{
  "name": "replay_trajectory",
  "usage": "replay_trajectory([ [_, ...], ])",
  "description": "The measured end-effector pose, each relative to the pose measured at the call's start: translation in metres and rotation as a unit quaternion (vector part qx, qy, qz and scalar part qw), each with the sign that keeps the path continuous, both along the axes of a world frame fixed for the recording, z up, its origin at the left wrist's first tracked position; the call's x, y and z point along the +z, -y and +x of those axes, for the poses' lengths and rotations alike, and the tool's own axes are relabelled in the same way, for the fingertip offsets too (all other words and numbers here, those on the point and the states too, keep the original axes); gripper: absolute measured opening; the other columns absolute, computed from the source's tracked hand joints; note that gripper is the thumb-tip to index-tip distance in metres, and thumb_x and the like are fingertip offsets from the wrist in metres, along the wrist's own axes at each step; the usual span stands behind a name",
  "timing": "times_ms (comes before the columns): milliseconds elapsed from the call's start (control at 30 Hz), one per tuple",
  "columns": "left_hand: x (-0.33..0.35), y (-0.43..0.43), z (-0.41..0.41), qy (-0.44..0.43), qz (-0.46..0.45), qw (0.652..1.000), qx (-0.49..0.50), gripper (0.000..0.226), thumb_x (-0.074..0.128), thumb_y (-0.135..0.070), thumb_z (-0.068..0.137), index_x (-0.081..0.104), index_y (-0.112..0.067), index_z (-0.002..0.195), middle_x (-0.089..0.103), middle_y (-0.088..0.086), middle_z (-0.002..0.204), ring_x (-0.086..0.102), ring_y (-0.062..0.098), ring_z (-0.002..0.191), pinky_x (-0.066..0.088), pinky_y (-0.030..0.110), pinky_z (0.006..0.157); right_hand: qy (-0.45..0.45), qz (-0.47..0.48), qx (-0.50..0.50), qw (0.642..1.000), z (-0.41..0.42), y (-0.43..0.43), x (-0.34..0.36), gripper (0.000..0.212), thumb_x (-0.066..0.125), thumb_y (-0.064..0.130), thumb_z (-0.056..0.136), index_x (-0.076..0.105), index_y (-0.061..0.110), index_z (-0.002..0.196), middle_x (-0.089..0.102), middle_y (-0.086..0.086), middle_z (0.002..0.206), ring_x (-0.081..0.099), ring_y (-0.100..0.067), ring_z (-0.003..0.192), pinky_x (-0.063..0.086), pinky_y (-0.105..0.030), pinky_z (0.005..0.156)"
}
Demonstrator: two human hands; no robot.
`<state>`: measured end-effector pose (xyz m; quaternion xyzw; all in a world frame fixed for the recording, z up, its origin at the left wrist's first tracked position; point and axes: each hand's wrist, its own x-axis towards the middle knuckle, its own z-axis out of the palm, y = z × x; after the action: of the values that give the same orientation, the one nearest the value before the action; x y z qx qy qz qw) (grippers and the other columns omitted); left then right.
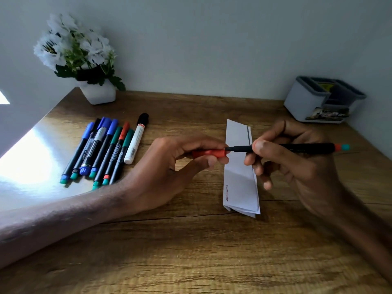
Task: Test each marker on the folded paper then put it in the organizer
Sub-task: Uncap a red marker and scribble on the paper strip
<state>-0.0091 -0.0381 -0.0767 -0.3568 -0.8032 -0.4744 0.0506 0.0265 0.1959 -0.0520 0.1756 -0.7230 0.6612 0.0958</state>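
Wooden desk (191, 262); organizer (305, 102) back-right; pale wall (212, 39) behind.

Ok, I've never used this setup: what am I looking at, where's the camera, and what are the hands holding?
There is no machine here. These are a person's bare hands, seen from a single camera worn on their head, looking down at a wooden desk. The left hand grips a red cap. The right hand holds a black marker, whose tip end meets the cap. Under them lies the folded paper, which bears a red scribble. Loose markers lie at the left, with a flower pot behind them. The grey organizer is at the back right.
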Motion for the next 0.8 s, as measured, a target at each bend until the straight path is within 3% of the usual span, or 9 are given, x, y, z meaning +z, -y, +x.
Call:
replay_trajectory([
  [233,0.0002,-0.0025,0.0012,-0.013,0.003,1.0,0.008,0.034,0.061,-0.029,0.097,0.067,-0.024,0.13,0.071,-0.025,0.117,0.068,-0.008,0.105,0.053,0.01,0.087,-0.003,0.004,0.022,1.0,0.0009,0.0025,0.0005,0.014,0.072,0.014,0.082,0.066,0.001,0.083,0.073,-0.018,0.075,0.065,-0.025,0.055,0.049,-0.03,0.039],
  [400,-0.0015,0.0001,-0.002,-0.002,0.022,1.0,0.007,0.032,0.065,-0.018,0.098,0.068,-0.02,0.129,0.074,-0.017,0.117,0.07,0.001,0.106,0.056,0.02,0.09,-0.012,-0.024,0.018,0.999,0.0012,-0.0051,0.0035,0.008,0.07,0.014,0.083,0.066,0.007,0.079,0.071,-0.012,0.068,0.06,-0.02,0.05,0.047,-0.025,0.038],
  [533,-0.0027,-0.0013,0.0006,-0.024,0.018,1.0,-0.007,0.033,0.065,-0.015,0.098,0.067,-0.017,0.13,0.074,-0.015,0.119,0.068,0.001,0.113,0.056,0.022,0.093,-0.025,0.002,0.006,1.0,-0.0002,-0.0039,0.0005,0.012,0.072,0.004,0.086,0.062,-0.001,0.081,0.071,-0.014,0.067,0.06,-0.02,0.048,0.046,-0.026,0.037],
  [800,-0.0042,-0.0075,0.0056,-0.046,0.013,0.999,-0.02,0.035,0.063,-0.02,0.098,0.067,-0.015,0.132,0.074,-0.011,0.121,0.072,0.002,0.102,0.059,0.02,0.082,-0.05,0.075,0.025,0.996,0.0014,0.0018,-0.0009,0.015,0.074,0.011,0.082,0.071,-0.003,0.087,0.075,-0.012,0.074,0.067,-0.025,0.053,0.05,-0.033,0.038],
])
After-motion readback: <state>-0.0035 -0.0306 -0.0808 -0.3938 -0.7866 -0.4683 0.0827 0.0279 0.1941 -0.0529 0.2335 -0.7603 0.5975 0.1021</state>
